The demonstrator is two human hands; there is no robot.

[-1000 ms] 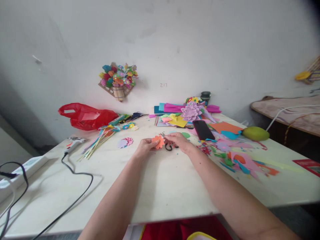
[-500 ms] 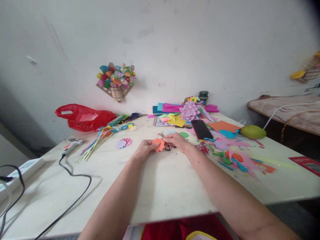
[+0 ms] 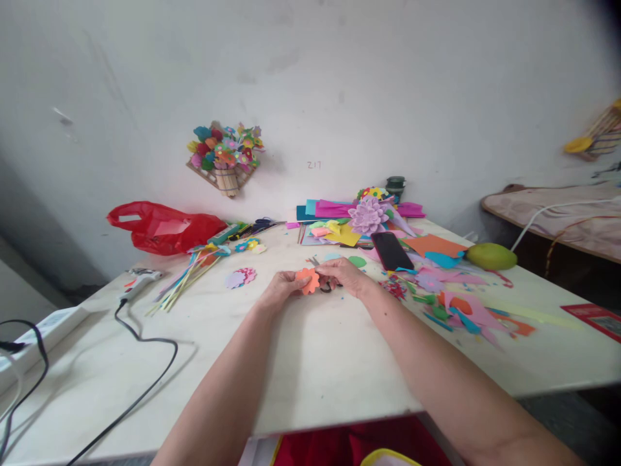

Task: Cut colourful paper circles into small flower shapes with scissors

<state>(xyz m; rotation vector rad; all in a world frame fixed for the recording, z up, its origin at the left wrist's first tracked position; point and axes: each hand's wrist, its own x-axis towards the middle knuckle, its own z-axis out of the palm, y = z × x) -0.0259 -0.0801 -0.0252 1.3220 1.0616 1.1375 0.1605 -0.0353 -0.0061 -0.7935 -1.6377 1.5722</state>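
Observation:
An orange flower-shaped cutout [image 3: 307,281] is pinched between the thumb and fingers of my left hand [image 3: 284,288], above the table. My right hand [image 3: 347,277] is closed at the cutout's right edge, fingertips touching it. Scissors [image 3: 325,288] show partly behind my right hand, one dark handle loop and the blade tips in sight; the rest is hidden. To the left lie pink and lilac scalloped cutouts [image 3: 241,278]. A green cutout [image 3: 358,261] is just beyond my right hand.
A glue gun [image 3: 144,279] with its black cord lies left, near a power strip [image 3: 43,336]. Thin sticks [image 3: 182,285] and a red plastic bag [image 3: 169,226] are behind it. A phone [image 3: 392,251], coloured scraps [image 3: 466,310] and a green fruit-like object [image 3: 491,256] are right.
The orange cutout has turned very slightly in my fingers. Both hands stay in nearly the same place.

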